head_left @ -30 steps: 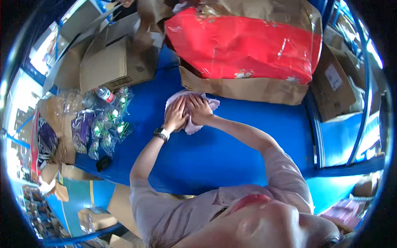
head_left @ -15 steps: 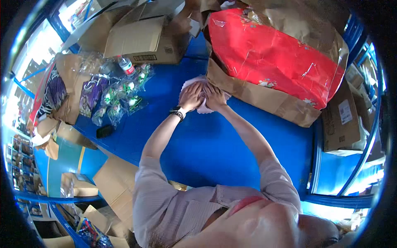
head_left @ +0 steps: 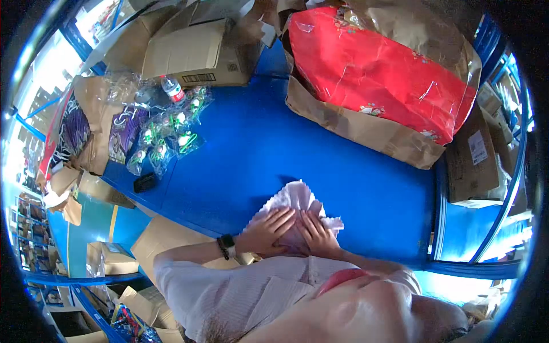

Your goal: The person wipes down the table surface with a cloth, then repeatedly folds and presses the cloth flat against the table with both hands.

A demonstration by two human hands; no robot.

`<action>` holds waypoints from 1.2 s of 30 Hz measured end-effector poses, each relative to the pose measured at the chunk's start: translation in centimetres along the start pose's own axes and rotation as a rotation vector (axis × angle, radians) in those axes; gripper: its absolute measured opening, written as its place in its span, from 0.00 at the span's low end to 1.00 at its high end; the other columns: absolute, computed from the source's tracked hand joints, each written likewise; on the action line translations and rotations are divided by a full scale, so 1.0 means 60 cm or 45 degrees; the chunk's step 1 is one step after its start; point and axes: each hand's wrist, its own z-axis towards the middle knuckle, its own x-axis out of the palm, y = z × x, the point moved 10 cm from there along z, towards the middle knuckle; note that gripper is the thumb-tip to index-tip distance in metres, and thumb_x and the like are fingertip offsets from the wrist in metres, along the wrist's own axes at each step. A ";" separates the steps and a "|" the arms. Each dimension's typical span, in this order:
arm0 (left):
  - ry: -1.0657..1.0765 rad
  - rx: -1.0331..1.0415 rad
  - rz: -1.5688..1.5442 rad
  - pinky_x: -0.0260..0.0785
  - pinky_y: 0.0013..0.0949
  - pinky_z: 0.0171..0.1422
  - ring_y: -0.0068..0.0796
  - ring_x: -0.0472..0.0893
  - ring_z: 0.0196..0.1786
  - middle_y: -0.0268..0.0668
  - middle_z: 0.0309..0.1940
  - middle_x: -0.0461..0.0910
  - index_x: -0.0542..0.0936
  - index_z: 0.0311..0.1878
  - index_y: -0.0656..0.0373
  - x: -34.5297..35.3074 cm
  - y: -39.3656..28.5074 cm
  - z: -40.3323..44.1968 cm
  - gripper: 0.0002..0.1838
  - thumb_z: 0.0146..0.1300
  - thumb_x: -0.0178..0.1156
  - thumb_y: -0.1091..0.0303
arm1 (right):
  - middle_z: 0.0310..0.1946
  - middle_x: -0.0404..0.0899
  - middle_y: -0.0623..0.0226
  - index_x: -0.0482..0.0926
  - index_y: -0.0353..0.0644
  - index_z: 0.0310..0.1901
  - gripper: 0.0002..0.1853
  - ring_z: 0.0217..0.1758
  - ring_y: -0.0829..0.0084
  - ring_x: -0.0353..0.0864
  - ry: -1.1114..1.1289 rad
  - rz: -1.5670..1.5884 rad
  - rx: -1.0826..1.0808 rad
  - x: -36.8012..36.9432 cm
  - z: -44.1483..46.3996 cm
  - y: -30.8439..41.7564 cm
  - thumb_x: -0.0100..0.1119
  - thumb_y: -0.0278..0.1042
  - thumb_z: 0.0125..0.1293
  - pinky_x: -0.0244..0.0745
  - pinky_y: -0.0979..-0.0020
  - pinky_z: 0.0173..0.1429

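Observation:
A pale pink cloth with a scalloped edge [head_left: 293, 197] lies partly spread at the near edge of the blue table [head_left: 229, 137]. My left hand [head_left: 267, 231] rests flat on its left part, fingers stretched out. Beside it, on the cloth's right part, my right hand [head_left: 318, 233] also lies flat with its fingers apart. The two hands nearly meet at the fingertips. A dark watch [head_left: 227, 242] is on my left wrist.
A red sheet [head_left: 377, 74] on brown paper [head_left: 366, 132] covers the back right. At the back left are a cardboard box [head_left: 189, 54], a bottle [head_left: 172, 88], bagged green-and-white items [head_left: 160, 150], purple packages [head_left: 126, 132] and a black object [head_left: 144, 182]. Another box [head_left: 472, 154] stands right.
Both hands and the cloth have moved from the middle of the table toward my body, and more of the cloth shows spread out beyond my fingers.

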 end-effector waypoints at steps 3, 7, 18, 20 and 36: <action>0.058 -0.037 -0.237 0.35 0.47 0.78 0.46 0.47 0.75 0.52 0.72 0.49 0.55 0.70 0.67 0.009 -0.005 -0.011 0.50 0.63 0.28 0.28 | 0.70 0.49 0.42 0.57 0.33 0.68 0.41 0.73 0.48 0.52 0.069 -0.044 -0.024 -0.016 0.000 0.015 0.56 0.50 0.57 0.56 0.53 0.69; 0.061 -0.014 -0.232 0.38 0.47 0.77 0.46 0.47 0.75 0.51 0.72 0.49 0.55 0.70 0.67 0.007 0.023 -0.013 0.48 0.61 0.37 0.31 | 0.70 0.48 0.42 0.56 0.33 0.68 0.42 0.73 0.46 0.51 0.109 0.150 0.016 -0.020 0.032 0.008 0.54 0.52 0.58 0.56 0.52 0.68; -0.389 -0.297 0.145 0.43 0.42 0.77 0.42 0.54 0.73 0.47 0.71 0.56 0.62 0.68 0.63 -0.046 0.359 0.057 0.39 0.60 0.50 0.45 | 0.69 0.52 0.41 0.58 0.32 0.66 0.37 0.70 0.40 0.53 -0.207 0.222 0.279 0.136 0.332 -0.139 0.51 0.44 0.59 0.61 0.47 0.63; -0.492 -0.355 0.247 0.45 0.40 0.76 0.42 0.57 0.72 0.47 0.70 0.58 0.63 0.68 0.62 -0.052 0.423 0.071 0.35 0.62 0.48 0.49 | 0.68 0.53 0.42 0.59 0.34 0.66 0.37 0.68 0.40 0.56 -0.316 0.162 0.320 0.164 0.390 -0.171 0.52 0.44 0.57 0.67 0.47 0.59; -0.410 -0.610 0.234 0.48 0.36 0.75 0.31 0.60 0.71 0.35 0.69 0.62 0.65 0.67 0.53 -0.043 0.726 0.158 0.30 0.62 0.46 0.55 | 0.64 0.63 0.54 0.63 0.40 0.64 0.31 0.68 0.48 0.59 -0.387 0.023 0.634 0.278 0.613 -0.291 0.50 0.43 0.59 0.64 0.53 0.62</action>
